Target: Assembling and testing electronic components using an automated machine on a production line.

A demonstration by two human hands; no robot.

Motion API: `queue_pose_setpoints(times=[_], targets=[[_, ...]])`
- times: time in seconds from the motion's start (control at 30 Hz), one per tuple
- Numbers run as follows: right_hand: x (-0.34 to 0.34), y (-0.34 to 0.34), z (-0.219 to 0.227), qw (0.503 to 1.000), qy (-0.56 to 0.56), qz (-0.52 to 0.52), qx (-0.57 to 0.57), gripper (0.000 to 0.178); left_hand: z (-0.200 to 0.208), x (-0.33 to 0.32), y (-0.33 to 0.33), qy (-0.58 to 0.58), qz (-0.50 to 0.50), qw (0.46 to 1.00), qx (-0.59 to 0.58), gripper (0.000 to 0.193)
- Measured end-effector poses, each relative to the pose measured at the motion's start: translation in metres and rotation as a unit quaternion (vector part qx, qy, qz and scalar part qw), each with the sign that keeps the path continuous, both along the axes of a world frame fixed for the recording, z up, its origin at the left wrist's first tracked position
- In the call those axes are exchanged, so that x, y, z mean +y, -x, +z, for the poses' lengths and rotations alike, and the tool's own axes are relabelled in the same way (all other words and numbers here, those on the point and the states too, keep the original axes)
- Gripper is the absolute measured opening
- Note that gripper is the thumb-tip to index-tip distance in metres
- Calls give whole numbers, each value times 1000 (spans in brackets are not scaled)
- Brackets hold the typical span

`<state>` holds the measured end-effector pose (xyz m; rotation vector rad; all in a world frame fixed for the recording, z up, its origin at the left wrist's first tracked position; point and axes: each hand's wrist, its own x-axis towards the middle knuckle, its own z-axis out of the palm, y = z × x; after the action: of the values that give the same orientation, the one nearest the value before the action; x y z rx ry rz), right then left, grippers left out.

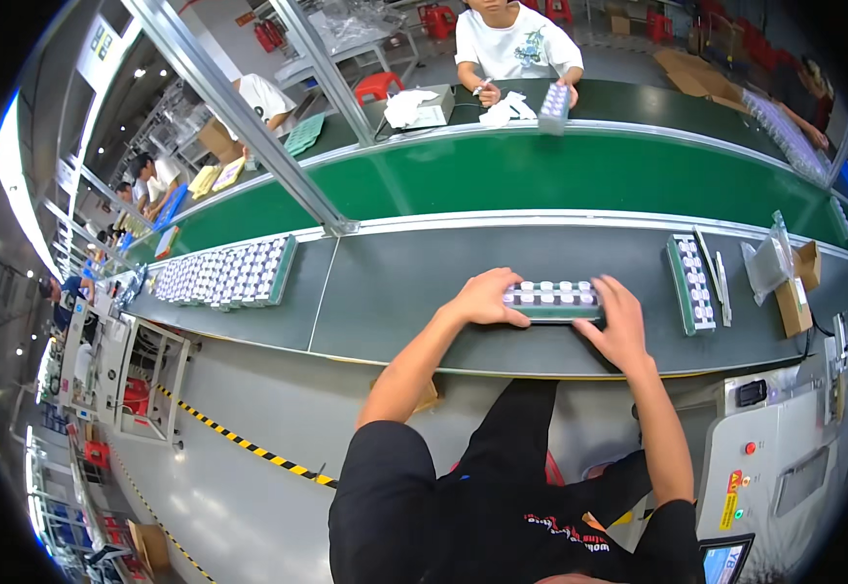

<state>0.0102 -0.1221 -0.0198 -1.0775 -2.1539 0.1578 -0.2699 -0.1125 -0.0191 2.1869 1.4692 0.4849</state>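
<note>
At the middle of the grey bench, a narrow green block with rows of white round caps [554, 300] sits between my two hands. My left hand [487, 300] grips its left end, thumb along the near side and fingers over the far edge. Around the right end curl the fingers of my right hand [620, 326]. A similar block [691, 284] lies to the right, turned lengthwise away from me. Next to it are thin light-coloured strips [722, 282]. Several more such blocks [224, 273] stand packed side by side at the left.
Beyond the bench runs a green conveyor belt [502, 170]; a metal post [249, 117] rises at its near edge. Across it a person [521, 49] holds a similar block [554, 109]. A cardboard box [793, 304] and clear plastic bag [767, 265] sit at right, above a control cabinet [764, 457].
</note>
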Motion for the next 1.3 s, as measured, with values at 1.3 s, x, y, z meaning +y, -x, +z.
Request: queue_pose_setpoints(times=[1.3], targets=[[-12,-4,-40,990,25,-109,85,23,26,173,-156,65,183,978,72,114]])
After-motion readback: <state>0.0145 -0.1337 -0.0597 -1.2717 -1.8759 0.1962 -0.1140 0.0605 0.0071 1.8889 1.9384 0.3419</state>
